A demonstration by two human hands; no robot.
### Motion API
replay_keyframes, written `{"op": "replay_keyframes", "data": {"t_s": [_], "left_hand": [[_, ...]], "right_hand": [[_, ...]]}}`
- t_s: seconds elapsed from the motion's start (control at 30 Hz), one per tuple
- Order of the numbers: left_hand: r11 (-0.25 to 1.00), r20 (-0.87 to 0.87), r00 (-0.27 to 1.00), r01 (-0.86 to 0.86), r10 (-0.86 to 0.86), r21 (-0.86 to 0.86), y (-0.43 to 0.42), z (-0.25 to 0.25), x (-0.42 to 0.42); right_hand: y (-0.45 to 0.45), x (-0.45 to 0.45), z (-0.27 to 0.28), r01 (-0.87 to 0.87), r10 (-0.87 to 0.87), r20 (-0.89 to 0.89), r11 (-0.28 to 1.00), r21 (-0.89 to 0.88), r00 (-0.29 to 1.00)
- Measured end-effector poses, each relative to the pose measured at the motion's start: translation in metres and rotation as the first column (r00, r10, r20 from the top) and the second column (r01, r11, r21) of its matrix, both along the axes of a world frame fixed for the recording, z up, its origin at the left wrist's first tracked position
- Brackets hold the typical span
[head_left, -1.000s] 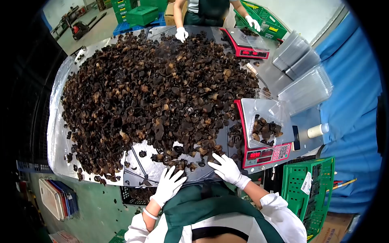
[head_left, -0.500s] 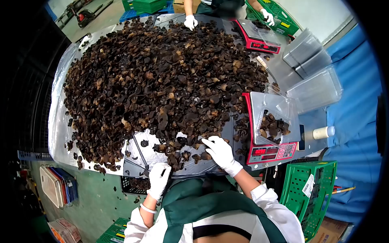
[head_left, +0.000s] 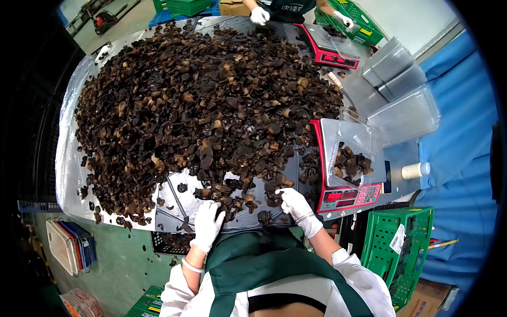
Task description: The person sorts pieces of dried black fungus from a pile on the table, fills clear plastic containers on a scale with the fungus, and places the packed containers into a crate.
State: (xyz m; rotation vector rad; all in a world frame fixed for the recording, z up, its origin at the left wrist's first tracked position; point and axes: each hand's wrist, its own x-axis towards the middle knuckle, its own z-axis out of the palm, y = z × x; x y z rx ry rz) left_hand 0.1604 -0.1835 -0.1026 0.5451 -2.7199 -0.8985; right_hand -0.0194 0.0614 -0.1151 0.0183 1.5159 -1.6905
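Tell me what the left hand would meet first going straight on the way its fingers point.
The left hand would probably meet the loose dark pieces just ahead, at the near edge of the heap; its height above them is unclear.

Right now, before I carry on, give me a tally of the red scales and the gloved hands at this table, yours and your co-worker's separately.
Red scales: 2 (near, far)
My gloved hands: 2 (left hand, right hand)
Co-worker's gloved hands: 2
Total: 6
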Motion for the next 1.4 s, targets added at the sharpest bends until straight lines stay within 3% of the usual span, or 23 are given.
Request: {"op": "replay_keyframes", "data": {"t_s": [0.07,0.13,0.2,0.27,0.3,0.33,0.37,0.47,0.57,0.6,0.67,0.7,0.73,0.8,0.87,0.93,1.0,1.03,1.1,1.17,1.2,1.27,1.4], "left_hand": [[0.999,-0.027,1.000,0.004,-0.002,0.053,-0.004,0.003,-0.004],[0.994,-0.083,0.996,0.017,-0.008,0.106,-0.011,0.000,-0.004],[0.940,-0.160,0.982,-0.041,0.101,0.338,-0.015,0.005,-0.003],[0.610,0.037,0.959,-0.207,0.279,0.765,-0.019,0.006,0.001],[0.450,0.078,0.951,-0.213,0.300,0.867,-0.022,0.008,0.000],[0.160,0.130,0.932,-0.193,0.337,0.968,-0.020,0.012,0.003],[0.044,0.085,0.937,-0.106,0.339,0.993,-0.019,0.011,0.003],[-0.121,-0.006,0.957,0.043,0.288,0.992,-0.019,0.006,0.002],[-0.201,-0.064,0.979,0.104,0.193,0.974,-0.017,0.009,-0.006],[-0.230,-0.073,0.984,0.109,0.160,0.967,-0.015,0.010,-0.011],[-0.274,-0.062,0.989,0.097,0.134,0.957,-0.012,0.013,-0.022],[-0.261,-0.074,0.991,0.101,0.110,0.960,-0.009,0.019,-0.028],[-0.246,-0.087,0.993,0.105,0.085,0.963,-0.007,0.022,-0.032],[-0.177,-0.038,0.997,0.050,0.069,0.983,-0.003,0.022,-0.042],[0.055,-0.021,1.000,0.022,-0.009,0.998,0.003,0.025,-0.051],[0.261,0.062,0.987,-0.020,-0.151,0.965,0.010,0.030,-0.065],[0.555,0.038,0.971,0.103,-0.236,0.826,0.022,0.035,-0.081],[0.752,-0.158,0.952,0.303,-0.261,0.585,0.029,0.021,-0.088],[0.869,-0.202,0.936,0.345,-0.289,0.354,0.042,0.011,-0.103],[0.938,-0.210,0.919,0.347,-0.334,0.027,0.054,0.006,-0.117],[0.916,-0.014,0.917,0.396,-0.398,-0.061,0.058,0.012,-0.122],[0.885,0.070,0.907,0.421,-0.415,-0.198,0.066,-0.001,-0.130],[0.928,-0.050,0.932,0.350,-0.358,-0.126,0.061,-0.021,-0.133]], "right_hand": [[0.010,-0.001,-0.006,0.039,-0.020,0.139,0.990,-0.134,0.990],[0.014,0.001,-0.003,0.253,-0.101,0.417,0.910,-0.328,0.903],[0.020,0.000,0.001,0.278,-0.090,0.398,0.852,-0.443,0.913],[0.026,-0.005,0.004,0.344,-0.113,0.466,0.825,-0.449,0.878],[0.027,-0.009,0.010,0.337,-0.083,0.490,0.823,-0.458,0.868],[0.027,-0.010,0.017,0.350,-0.140,0.483,0.857,-0.379,0.864],[0.026,-0.012,0.019,0.346,-0.181,0.441,0.879,-0.328,0.879],[0.010,-0.020,0.041,0.325,-0.292,0.166,0.919,-0.225,0.942],[0.004,-0.032,0.037,0.206,-0.155,-0.315,0.969,0.137,0.936],[0.002,-0.034,0.027,0.209,-0.023,-0.685,0.959,0.190,0.729],[-0.003,-0.034,0.030,0.252,0.283,-0.849,0.871,0.423,0.446],[-0.002,-0.033,0.021,0.243,0.386,-0.865,0.850,0.468,0.320],[0.000,-0.031,0.016,0.165,0.481,-0.765,0.791,0.589,0.427],[0.002,-0.027,-0.001,0.110,0.333,-0.770,0.882,0.459,0.544],[0.007,-0.028,-0.006,0.082,0.267,-0.755,0.917,0.390,0.599],[0.013,-0.031,-0.001,-0.026,0.044,-0.162,0.993,0.112,0.986],[0.018,-0.032,0.002,-0.029,0.031,-0.062,0.999,0.034,0.998],[0.018,-0.030,0.000,0.048,-0.043,0.053,0.994,-0.103,0.998],[0.015,-0.027,-0.004,0.203,-0.163,0.197,0.958,-0.203,0.967],[0.018,-0.028,0.000,0.214,-0.144,0.269,0.944,-0.253,0.952],[0.019,-0.029,0.002,0.223,-0.114,0.340,0.927,-0.303,0.934],[0.020,-0.029,-0.001,0.236,-0.122,0.342,0.919,-0.316,0.932],[0.019,-0.029,0.013,0.292,-0.152,0.392,0.899,-0.326,0.907]]}}
